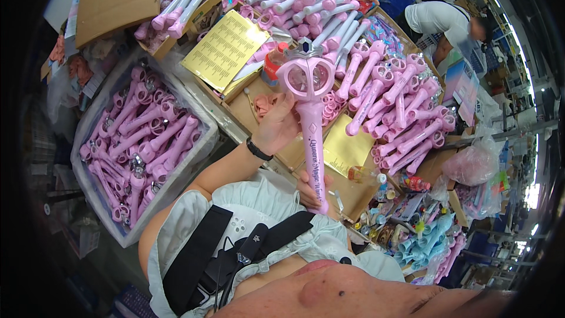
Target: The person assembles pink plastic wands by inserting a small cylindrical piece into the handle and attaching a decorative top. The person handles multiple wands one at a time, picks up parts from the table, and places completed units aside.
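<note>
The right hand [311,191] is wrapped around the lower handle of a pink toy wand [316,141], held crown end up in front of the chest. The left hand [278,125] is at the wand's round head; its grip cannot be told. Just beyond stands a red-capped bottle [272,68]. Farther right lies a heap of pink wands [393,97]; at left, a grey crate [172,202] holds more.

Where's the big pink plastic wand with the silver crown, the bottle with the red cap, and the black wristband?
Pink plastic wand with the silver crown [312,131]: head view, on its handle.
Bottle with the red cap [272,66]: head view, on its side.
Black wristband [259,151]: head view, on its band.
</note>
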